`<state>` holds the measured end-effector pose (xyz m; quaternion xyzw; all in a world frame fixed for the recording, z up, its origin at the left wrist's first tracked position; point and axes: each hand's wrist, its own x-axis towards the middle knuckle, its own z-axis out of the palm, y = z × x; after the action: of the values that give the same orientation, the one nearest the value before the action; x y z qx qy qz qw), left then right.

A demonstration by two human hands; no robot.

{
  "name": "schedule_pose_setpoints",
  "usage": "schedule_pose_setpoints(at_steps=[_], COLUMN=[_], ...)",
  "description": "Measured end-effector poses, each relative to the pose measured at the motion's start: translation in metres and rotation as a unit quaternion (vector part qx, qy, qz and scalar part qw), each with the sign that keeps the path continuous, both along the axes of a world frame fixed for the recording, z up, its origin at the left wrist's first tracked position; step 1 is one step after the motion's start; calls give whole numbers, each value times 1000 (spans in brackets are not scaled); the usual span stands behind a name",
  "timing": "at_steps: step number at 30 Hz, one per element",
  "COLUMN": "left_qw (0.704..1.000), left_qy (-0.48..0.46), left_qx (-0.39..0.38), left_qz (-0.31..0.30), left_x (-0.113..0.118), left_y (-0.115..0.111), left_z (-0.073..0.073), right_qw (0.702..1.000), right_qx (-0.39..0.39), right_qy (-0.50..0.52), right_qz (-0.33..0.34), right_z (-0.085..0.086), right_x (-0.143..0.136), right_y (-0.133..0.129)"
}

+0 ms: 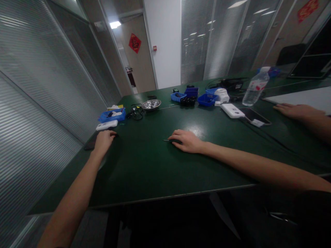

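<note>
My right hand [188, 141] rests on the green table [144, 165], its fingers closed round the dark handle of a screwdriver [176, 141]. The tool's thin metal shaft points left, low over the tabletop. Farther left, my left hand [104, 140] is pinched at the fingertips on a small dark piece [116, 135], too blurred to name. Just beyond that hand lies a white power bank [107, 125]. A dark flat object [89, 145] is partly hidden behind the left wrist.
Beyond my hands stand a blue basket [113, 116] with small items, a metal bowl [151, 105], black cables [136, 113] and several blue trays [207, 100]. On the right are a water bottle [256, 88], a white device [232, 111], a phone [254, 116] and another person's hand [297, 110].
</note>
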<state>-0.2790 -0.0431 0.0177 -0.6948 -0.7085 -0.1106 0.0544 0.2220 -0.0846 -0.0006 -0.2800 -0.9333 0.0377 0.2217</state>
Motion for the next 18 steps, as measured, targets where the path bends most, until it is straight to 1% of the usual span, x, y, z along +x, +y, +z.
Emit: schedule_pose_setpoints(at_steps=[8,15,18], left_qw=[996,993,992], left_qy=[84,116,122], left_qx=[-11,-9,-16], left_qz=[4,23,32], left_x=[22,28,33], left_y=[-9,-10,-13], left_z=[3,1,2], right_qw=[1000,1000,1000], right_qx=[-4,-5,-4], right_qy=[12,-1,3], right_qz=[5,0,4], right_z=[0,1,1], right_x=[1,1,1], right_y=[-1,0,-1])
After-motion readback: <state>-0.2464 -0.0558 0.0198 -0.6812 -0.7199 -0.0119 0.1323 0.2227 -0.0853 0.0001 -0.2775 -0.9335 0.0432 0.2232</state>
